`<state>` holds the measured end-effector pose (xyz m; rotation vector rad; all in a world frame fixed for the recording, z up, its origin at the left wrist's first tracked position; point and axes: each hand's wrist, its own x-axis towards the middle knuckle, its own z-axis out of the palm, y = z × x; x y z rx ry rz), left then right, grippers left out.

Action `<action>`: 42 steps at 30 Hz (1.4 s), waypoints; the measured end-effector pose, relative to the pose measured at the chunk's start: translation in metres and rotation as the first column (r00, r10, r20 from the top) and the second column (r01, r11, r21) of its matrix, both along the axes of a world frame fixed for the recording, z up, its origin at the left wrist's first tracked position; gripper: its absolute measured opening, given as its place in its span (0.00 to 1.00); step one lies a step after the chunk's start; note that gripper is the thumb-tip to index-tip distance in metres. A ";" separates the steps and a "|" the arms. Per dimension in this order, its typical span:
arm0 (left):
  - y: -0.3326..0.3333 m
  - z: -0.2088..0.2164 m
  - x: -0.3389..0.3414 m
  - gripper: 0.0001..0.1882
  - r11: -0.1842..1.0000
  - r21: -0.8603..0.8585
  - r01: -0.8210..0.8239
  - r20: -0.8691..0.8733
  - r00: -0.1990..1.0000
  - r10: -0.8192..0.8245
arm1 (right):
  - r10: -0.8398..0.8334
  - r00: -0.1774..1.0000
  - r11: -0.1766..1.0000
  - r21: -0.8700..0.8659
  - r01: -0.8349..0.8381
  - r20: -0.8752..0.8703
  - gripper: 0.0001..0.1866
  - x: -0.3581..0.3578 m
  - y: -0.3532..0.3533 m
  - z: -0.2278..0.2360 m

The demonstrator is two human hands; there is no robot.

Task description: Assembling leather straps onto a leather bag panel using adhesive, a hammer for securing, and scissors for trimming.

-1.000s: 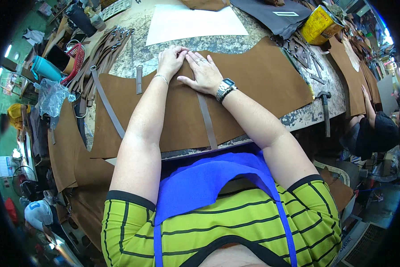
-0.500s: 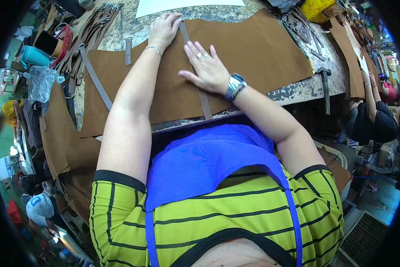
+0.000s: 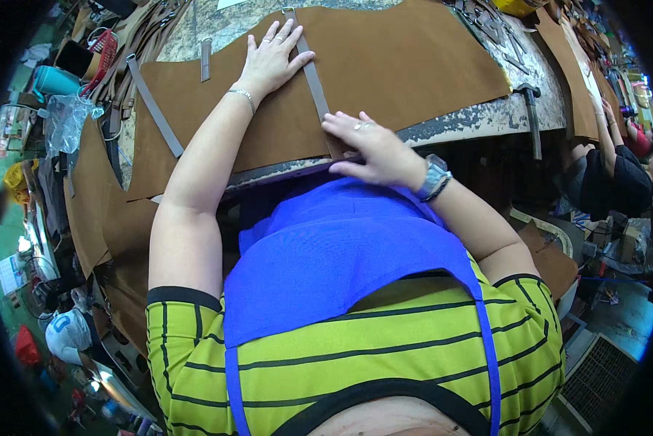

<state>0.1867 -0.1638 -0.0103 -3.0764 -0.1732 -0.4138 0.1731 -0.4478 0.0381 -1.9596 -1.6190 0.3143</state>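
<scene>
A large brown leather-like sheet (image 3: 406,65) lies over the worktable and reaches its near edge. Down its middle runs a narrow grey-brown strap (image 3: 315,91) with a metal buckle at the far end. My left hand (image 3: 274,59) rests flat on the sheet with fingers spread, its thumb against the strap. At the strap's near end is my right hand (image 3: 373,149), fingers stretched out and thumb apart, by the table edge. Two more straps lie on the sheet's left part: a long strap (image 3: 154,105) and a short strap (image 3: 206,59).
A hammer (image 3: 532,120) hangs over the table's right edge. Strap bundles (image 3: 141,36) with metal fittings lie at the far left, beside a turquoise cup (image 3: 54,81) and a red basket (image 3: 105,58). Another person (image 3: 610,174) works at the right.
My right hand has slid along the strap toward the near table edge. My left hand has left the strap's buckle end and come nearer, fingers now spread. The head view has shifted slightly.
</scene>
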 end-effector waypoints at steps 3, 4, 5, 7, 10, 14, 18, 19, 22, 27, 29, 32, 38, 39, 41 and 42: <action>-0.013 0.004 -0.020 0.35 0.998 -0.055 0.032 0.002 0.999 -0.032 | -0.035 0.981 0.993 0.101 0.056 -0.190 0.31 0.011 -0.010 -0.001; -0.016 0.007 -0.026 0.34 0.998 -0.048 0.049 -0.034 0.998 -0.051 | -0.033 0.992 0.993 0.110 0.046 -0.122 0.29 0.009 -0.011 -0.004; -0.020 0.011 -0.031 0.34 0.997 -0.042 0.067 -0.067 0.995 -0.069 | -0.030 0.998 0.992 0.118 0.036 -0.050 0.28 0.007 -0.010 -0.006; -0.031 0.018 -0.045 0.32 0.994 -0.055 0.089 -0.062 0.994 -0.093 | -0.048 0.999 0.992 0.113 0.049 -0.010 0.25 0.002 -0.008 -0.009; -0.046 0.025 -0.064 0.30 0.992 -0.046 0.119 -0.114 0.986 -0.124 | -0.060 0.996 0.989 0.142 0.051 0.059 0.18 -0.002 -0.007 -0.009; -0.056 0.019 -0.078 0.31 0.991 -0.107 0.080 -0.085 0.992 -0.089 | -0.015 1.000 0.983 0.182 0.013 0.012 0.09 -0.003 -0.005 -0.004; -0.057 0.023 -0.077 0.31 0.989 -0.136 0.056 -0.121 0.990 -0.073 | -0.030 0.999 0.947 0.318 0.040 -0.036 0.07 -0.002 0.002 0.004; -0.057 0.023 -0.077 0.31 0.988 -0.144 0.056 -0.127 0.989 -0.074 | -0.027 0.999 0.948 0.315 0.037 -0.035 0.07 -0.003 0.001 0.004; -0.056 0.022 -0.076 0.32 0.989 -0.141 0.054 -0.125 0.990 -0.072 | -0.071 0.993 0.963 0.253 0.092 -0.092 0.08 -0.006 -0.001 -0.001; -0.056 0.020 -0.079 0.32 0.989 -0.138 0.059 -0.093 0.993 -0.073 | -0.045 0.977 0.969 0.249 -0.009 0.208 0.06 -0.011 -0.006 -0.008; -0.062 0.023 -0.085 0.32 0.985 -0.154 0.084 -0.083 0.992 -0.097 | -0.048 0.974 0.973 0.229 -0.004 0.221 0.06 -0.012 -0.009 -0.006; -0.074 0.027 -0.102 0.31 0.979 -0.151 0.139 -0.080 0.985 -0.152 | 0.032 0.999 0.996 0.081 -0.035 0.040 0.10 0.000 -0.011 0.007; -0.111 0.021 -0.136 0.25 0.969 -0.191 0.158 0.007 0.987 -0.159 | -0.122 0.989 0.983 0.144 0.110 0.082 0.19 0.020 0.020 -0.009; -0.116 0.019 -0.139 0.24 0.967 -0.208 0.149 0.014 0.989 -0.150 | -0.146 0.983 0.986 0.103 0.134 0.115 0.21 0.020 0.025 -0.011; -0.123 0.016 -0.144 0.22 0.969 -0.206 0.137 0.021 0.991 -0.135 | -0.134 0.989 0.990 -0.037 0.137 0.067 0.28 0.025 0.036 -0.018; -0.124 0.014 -0.145 0.23 0.974 -0.188 0.124 0.007 0.992 -0.125 | -0.146 0.974 0.988 -0.025 0.152 0.172 0.30 0.027 0.043 -0.021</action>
